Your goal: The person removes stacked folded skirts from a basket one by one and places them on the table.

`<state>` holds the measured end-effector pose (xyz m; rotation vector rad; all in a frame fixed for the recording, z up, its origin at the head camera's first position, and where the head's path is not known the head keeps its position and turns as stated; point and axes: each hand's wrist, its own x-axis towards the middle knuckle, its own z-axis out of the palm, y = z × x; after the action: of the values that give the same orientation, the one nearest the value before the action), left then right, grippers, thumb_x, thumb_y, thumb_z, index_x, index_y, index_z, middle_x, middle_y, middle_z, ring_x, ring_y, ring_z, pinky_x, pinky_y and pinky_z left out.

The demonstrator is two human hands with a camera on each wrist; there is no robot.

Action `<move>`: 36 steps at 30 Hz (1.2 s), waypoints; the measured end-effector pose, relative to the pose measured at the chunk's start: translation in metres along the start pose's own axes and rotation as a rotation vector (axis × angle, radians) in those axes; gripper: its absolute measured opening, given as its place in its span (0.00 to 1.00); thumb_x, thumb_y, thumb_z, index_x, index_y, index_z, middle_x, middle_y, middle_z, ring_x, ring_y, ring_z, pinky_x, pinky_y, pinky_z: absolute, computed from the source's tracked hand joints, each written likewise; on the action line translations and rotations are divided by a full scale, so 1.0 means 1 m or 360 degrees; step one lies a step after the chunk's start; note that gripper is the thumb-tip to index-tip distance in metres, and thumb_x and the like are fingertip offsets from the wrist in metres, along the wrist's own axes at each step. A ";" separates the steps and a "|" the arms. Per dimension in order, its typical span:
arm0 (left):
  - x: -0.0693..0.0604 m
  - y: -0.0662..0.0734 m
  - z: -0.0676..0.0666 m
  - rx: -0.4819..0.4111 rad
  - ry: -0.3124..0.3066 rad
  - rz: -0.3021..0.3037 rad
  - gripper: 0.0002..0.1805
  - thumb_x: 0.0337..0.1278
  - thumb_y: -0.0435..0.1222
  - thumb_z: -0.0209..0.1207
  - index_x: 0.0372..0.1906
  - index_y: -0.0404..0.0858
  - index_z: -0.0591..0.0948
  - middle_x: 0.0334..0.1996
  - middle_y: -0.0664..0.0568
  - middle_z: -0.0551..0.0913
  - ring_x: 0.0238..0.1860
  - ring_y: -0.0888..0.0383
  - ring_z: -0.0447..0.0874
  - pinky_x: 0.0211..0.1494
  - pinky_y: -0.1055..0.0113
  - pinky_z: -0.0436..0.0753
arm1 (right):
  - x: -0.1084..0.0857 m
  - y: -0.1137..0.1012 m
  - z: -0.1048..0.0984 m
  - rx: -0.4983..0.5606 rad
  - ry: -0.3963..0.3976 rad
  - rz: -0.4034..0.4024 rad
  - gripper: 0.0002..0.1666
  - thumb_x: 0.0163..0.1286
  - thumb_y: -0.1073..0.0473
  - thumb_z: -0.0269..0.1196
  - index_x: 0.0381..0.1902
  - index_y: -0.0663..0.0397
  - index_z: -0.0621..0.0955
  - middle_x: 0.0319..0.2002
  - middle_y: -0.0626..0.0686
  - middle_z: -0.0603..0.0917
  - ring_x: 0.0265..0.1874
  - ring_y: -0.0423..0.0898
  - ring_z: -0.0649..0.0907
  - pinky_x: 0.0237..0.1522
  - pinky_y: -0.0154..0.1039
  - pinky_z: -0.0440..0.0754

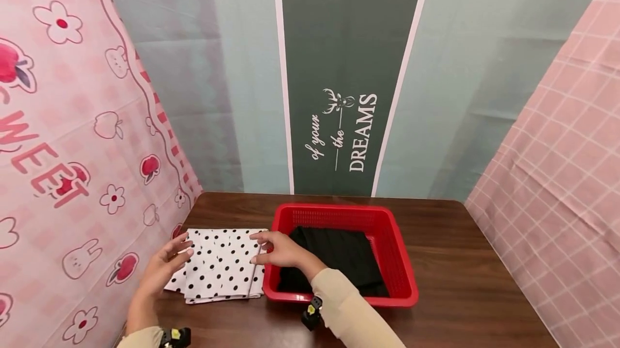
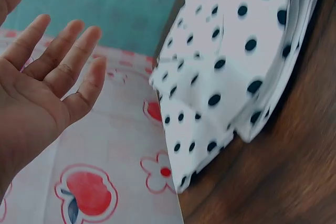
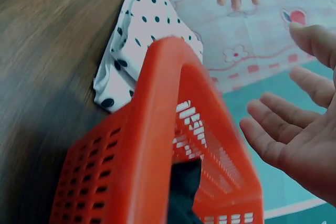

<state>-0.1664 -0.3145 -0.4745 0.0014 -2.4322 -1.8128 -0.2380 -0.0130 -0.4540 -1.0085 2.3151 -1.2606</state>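
A folded white cloth with black dots (image 1: 220, 267) lies flat on the table, left of a red plastic basket (image 1: 407, 278). Folded black cloth (image 1: 339, 256) rests inside the basket. My left hand (image 1: 162, 267) hovers by the dotted cloth's left side; in the left wrist view its fingers (image 2: 68, 72) are spread and hold nothing. Above the cloth's right side and the basket's left rim is my right hand (image 1: 283, 251). The right wrist view shows that hand (image 3: 299, 124) with loosely bent fingers, apart from the basket and the cloth.
The brown wooden table (image 1: 455, 262) extends right of the basket and in front of it. A pink printed curtain (image 1: 111, 197) hangs close on the left, a pink checked one (image 1: 547, 176) on the right. Behind the table hangs a green and grey curtain (image 1: 247, 95).
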 end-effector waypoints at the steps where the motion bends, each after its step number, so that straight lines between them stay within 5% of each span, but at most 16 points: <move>1: 0.000 0.003 0.004 0.0000 0.0005 -0.0006 0.27 0.64 0.32 0.54 0.66 0.31 0.63 0.47 0.63 0.76 0.42 0.73 0.75 0.43 0.75 0.76 | -0.004 0.001 -0.003 0.0023 0.0013 0.0000 0.30 0.58 0.57 0.66 0.60 0.52 0.74 0.49 0.50 0.79 0.44 0.41 0.78 0.44 0.33 0.76; 7: -0.004 0.013 0.030 -0.0019 0.0024 0.0006 0.30 0.61 0.35 0.59 0.65 0.31 0.65 0.53 0.45 0.75 0.43 0.68 0.77 0.44 0.74 0.74 | -0.017 0.008 -0.017 0.0147 -0.0023 0.0002 0.32 0.58 0.58 0.67 0.62 0.51 0.73 0.51 0.53 0.77 0.51 0.55 0.76 0.47 0.40 0.77; 10: -0.007 0.016 0.044 -0.0070 -0.0001 0.0032 0.29 0.59 0.34 0.60 0.65 0.32 0.66 0.52 0.46 0.75 0.44 0.67 0.78 0.44 0.72 0.75 | -0.023 0.013 -0.025 0.0206 -0.0066 0.0010 0.33 0.58 0.59 0.67 0.63 0.53 0.72 0.54 0.58 0.75 0.51 0.58 0.76 0.50 0.43 0.76; 15: -0.006 0.017 0.063 -0.0168 -0.0054 0.0137 0.28 0.57 0.29 0.60 0.63 0.31 0.67 0.51 0.44 0.75 0.47 0.62 0.79 0.45 0.71 0.77 | -0.035 0.020 -0.036 0.0254 -0.0075 0.0039 0.34 0.59 0.60 0.66 0.63 0.60 0.71 0.55 0.62 0.74 0.51 0.56 0.76 0.51 0.42 0.74; 22: -0.002 0.022 0.085 -0.0271 -0.0106 0.0136 0.29 0.55 0.29 0.61 0.63 0.32 0.68 0.55 0.37 0.73 0.51 0.54 0.77 0.46 0.68 0.77 | -0.052 0.026 -0.053 0.0260 -0.0020 0.0085 0.32 0.59 0.60 0.67 0.61 0.58 0.73 0.53 0.53 0.76 0.48 0.47 0.77 0.47 0.35 0.76; 36: 0.005 0.033 0.122 -0.0429 -0.0192 0.0164 0.26 0.54 0.25 0.61 0.59 0.29 0.70 0.55 0.35 0.72 0.50 0.55 0.77 0.47 0.65 0.78 | -0.085 0.049 -0.080 0.0372 0.0069 0.0137 0.32 0.61 0.61 0.64 0.63 0.59 0.70 0.56 0.60 0.73 0.51 0.56 0.76 0.50 0.44 0.75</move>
<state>-0.1797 -0.1890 -0.4769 -0.2576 -2.1936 -2.1321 -0.2450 0.1132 -0.4541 -0.8027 2.1540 -1.4888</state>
